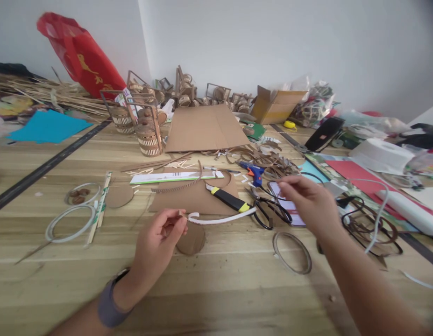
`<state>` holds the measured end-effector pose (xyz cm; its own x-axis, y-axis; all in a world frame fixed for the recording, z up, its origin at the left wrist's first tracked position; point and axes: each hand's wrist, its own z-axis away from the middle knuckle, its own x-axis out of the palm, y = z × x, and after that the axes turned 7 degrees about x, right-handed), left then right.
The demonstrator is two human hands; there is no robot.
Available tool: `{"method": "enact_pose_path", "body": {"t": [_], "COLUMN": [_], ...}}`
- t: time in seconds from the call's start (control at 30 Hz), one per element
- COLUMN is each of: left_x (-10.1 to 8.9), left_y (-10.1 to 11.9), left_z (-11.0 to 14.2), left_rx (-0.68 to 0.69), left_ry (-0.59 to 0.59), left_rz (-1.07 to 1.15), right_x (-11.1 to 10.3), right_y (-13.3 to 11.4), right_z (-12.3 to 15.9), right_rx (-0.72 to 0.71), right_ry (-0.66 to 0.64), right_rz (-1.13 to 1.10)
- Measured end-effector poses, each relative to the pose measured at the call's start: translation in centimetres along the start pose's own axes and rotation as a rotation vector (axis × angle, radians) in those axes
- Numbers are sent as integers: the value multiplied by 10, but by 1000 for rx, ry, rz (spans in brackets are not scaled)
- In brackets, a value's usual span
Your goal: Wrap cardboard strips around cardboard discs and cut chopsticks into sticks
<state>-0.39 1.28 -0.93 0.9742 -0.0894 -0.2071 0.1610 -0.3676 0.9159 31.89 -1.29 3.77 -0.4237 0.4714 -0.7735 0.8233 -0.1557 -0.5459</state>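
My left hand (162, 238), closed in a pinch, holds the end of a narrow, curved strip (223, 219) with a white face and a thin brown edge. Its free end reaches right to the black-handled scissors (272, 210). Below the strip lies a round cardboard disc (191, 240), partly behind my fingers. My right hand (307, 200) hovers over a phone (298, 218) with thumb and fingers pressed together; what they hold, if anything, I cannot make out. A black and yellow utility knife (230, 198) rests on a cardboard sheet (167, 201) beyond the strip.
A blue glue gun (253, 171) lies by a heap of brown strips (272, 158). A cardboard ring (309, 261) sits near my right forearm. Left are white rings (50, 231) and another disc (120, 197). Small wooden buckets (148, 140) and a large cardboard sheet (207, 128) stand behind.
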Motion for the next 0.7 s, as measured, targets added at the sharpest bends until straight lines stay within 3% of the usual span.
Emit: {"method": "enact_pose_path", "body": {"t": [0.07, 0.13, 0.17, 0.23, 0.3, 0.43, 0.6, 0.67, 0.7], "left_x": [0, 0, 0, 0, 1, 1, 1, 1, 1], "left_y": [0, 1, 2, 4, 5, 5, 3, 2, 2], "left_z": [0, 0, 0, 0, 1, 3, 3, 4, 4], "left_rx": [-3, -7, -13, -26, -32, -38, -52, -50, -47], "left_ry": [-8, -8, -7, -4, -3, -5, 5, 6, 7], "left_rz": [-13, -21, -22, -25, -33, -50, -66, -56, -50], "right_x": [-29, -54, -63, -73, -74, -64, -52, -45, -42], "right_y": [-13, -26, -31, -40, -41, -19, 35, 57, 67], "right_z": [20, 43, 55, 77, 96, 127, 169, 188, 197], "right_rx": [21, -67, -72, -81, -40, 131, 255, 213, 165], "right_ry": [-100, -473, -743, -1129, -1308, -1364, -1316, -1190, -1066], "right_rz": [-411, -562, -542, -443, -339, -309, -289, -160, -69]}}
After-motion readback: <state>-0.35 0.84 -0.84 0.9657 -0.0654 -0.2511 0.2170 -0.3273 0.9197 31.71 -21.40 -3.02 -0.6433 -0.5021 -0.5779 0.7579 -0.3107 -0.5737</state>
